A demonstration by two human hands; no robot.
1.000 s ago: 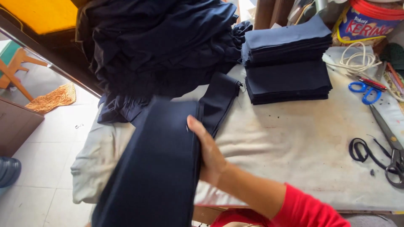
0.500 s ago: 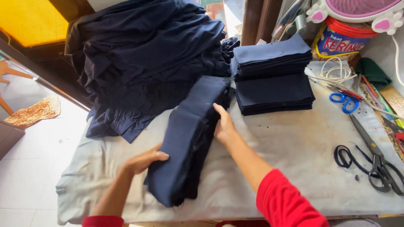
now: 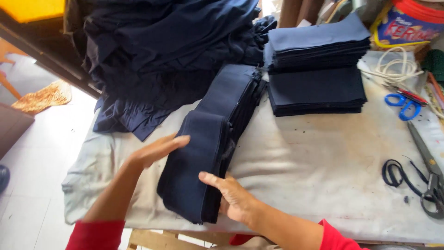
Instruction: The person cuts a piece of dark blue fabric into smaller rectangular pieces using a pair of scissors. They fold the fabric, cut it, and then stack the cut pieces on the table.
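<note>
Navy fabric bundle (image 3: 210, 143) lies lengthwise between both flat, open hands: left hand (image 3: 157, 150), right hand (image 3: 233, 196) nearer.

Hands repositioned on the long navy bundle (image 3: 210, 148)

Right hand (image 3: 233, 196) moves from far end to near end; left hand (image 3: 157, 150) rises onto the bundle's left side.
</note>
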